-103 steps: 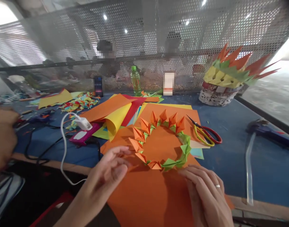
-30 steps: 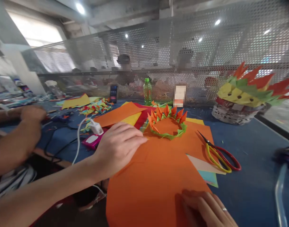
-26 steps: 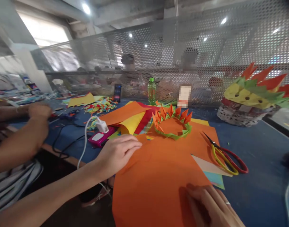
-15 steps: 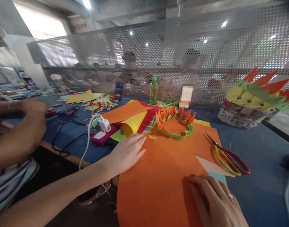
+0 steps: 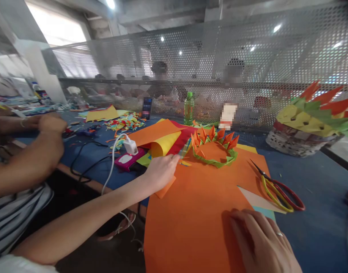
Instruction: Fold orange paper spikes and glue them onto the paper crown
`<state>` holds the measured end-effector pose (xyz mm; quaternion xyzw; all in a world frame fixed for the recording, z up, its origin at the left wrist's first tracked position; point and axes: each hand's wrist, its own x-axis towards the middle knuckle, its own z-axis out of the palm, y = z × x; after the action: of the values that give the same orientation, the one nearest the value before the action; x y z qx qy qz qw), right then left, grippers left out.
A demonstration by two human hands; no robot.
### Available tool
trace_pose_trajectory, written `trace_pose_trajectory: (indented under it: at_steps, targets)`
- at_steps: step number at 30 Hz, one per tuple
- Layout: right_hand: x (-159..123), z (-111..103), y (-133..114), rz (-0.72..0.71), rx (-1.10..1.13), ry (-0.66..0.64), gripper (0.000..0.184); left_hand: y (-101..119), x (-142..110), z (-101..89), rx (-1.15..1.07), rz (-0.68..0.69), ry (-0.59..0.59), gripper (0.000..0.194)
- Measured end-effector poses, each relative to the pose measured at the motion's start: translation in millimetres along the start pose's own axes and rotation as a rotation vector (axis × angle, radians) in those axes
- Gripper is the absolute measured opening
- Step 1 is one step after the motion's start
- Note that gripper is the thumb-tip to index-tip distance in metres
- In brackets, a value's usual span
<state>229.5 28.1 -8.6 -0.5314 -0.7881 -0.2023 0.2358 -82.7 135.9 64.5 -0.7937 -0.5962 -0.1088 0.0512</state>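
My left hand [image 5: 162,171] reaches over the upper left corner of a large orange paper sheet [image 5: 193,212], its fingers bent down beside some thin coloured strips. Below the palm an orange paper corner [image 5: 166,188] sticks out; its link to the hand is hidden. My right hand [image 5: 262,239], with a ring, rests loosely at the sheet's right edge, fingers bent and holding nothing visible. Beyond the sheet stands a ring of folded paper [image 5: 216,163], green at the base with orange points. Scissors [image 5: 276,191] with yellow and red handles lie to its right.
A magenta power block [image 5: 125,161] with a white plug and cables sits left of my hand. Behind are coloured sheets [image 5: 153,132], scraps [image 5: 126,121], a green bottle [image 5: 189,108] and a perforated screen. A folded-paper basket [image 5: 299,121] stands right. A co-worker's arms [image 5: 45,151] are at left.
My left hand has moved slightly up the sheet toward the strips, its fingers bending downward. An orange corner now shows beneath it. My right hand stays in place; the view has shifted a little.
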Motion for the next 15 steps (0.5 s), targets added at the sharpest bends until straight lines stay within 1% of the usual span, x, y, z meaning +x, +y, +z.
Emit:
trace_pose_trajectory:
  at_steps: [5, 9, 12, 15]
  targets:
    - [0.9, 0.4, 0.4, 0.006, 0.010, 0.007, 0.029, 4.7, 0.5, -1.3, -0.089, -0.004, 0.214, 0.032]
    - [2.7, -0.1, -0.1, 0.005, 0.040, 0.020, 0.029, 8.3, 2.7, -4.2, -0.177, 0.039, 0.347, 0.029]
    - [1.7, 0.4, 0.1, 0.014, 0.062, 0.003, 0.028, 2.1, 9.4, -12.0, -0.243, 0.067, 0.453, 0.027]
    - [-0.8, 1.7, -0.5, 0.032, 0.074, -0.017, 0.027, -3.0, 13.1, -26.5, -0.301, 0.087, 0.588, 0.023]
